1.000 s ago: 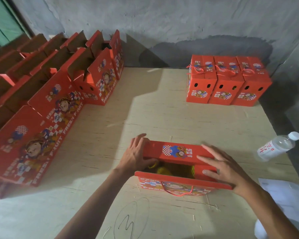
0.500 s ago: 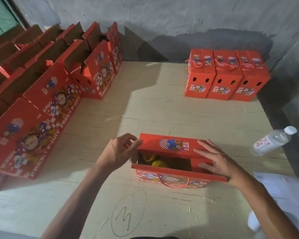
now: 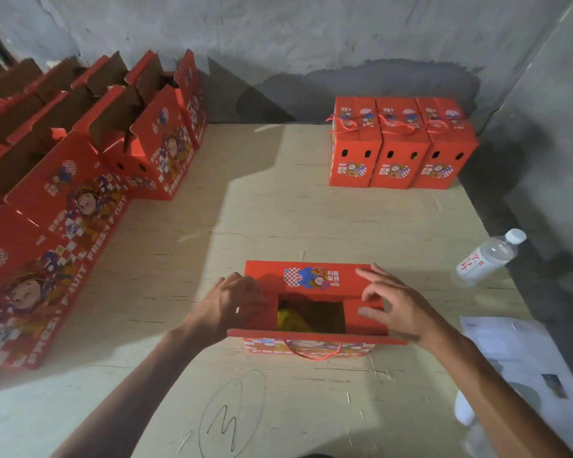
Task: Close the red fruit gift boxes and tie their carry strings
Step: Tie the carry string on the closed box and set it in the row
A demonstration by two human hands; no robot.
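Since half a second ago the left hand (image 3: 227,305) has moved onto the red gift box (image 3: 315,302), its fingers curled over the small left end flap and pushing it inward; before, it hovered just off that corner. The right hand (image 3: 394,305) stays at the right end, fingers loosely spread and released, tips touching the right flap and the far lid panel. Between the two sets of fingers the top is still open, yellow fruit (image 3: 291,320) showing inside. The box is smooth printed cardboard, rectangular, on a pale rough plywood table (image 3: 311,219). A twisted red carry string (image 3: 311,353) loops below the near flap, toward the wrists. Beyond the fingertips stand three closed boxes (image 3: 401,143), strings tied
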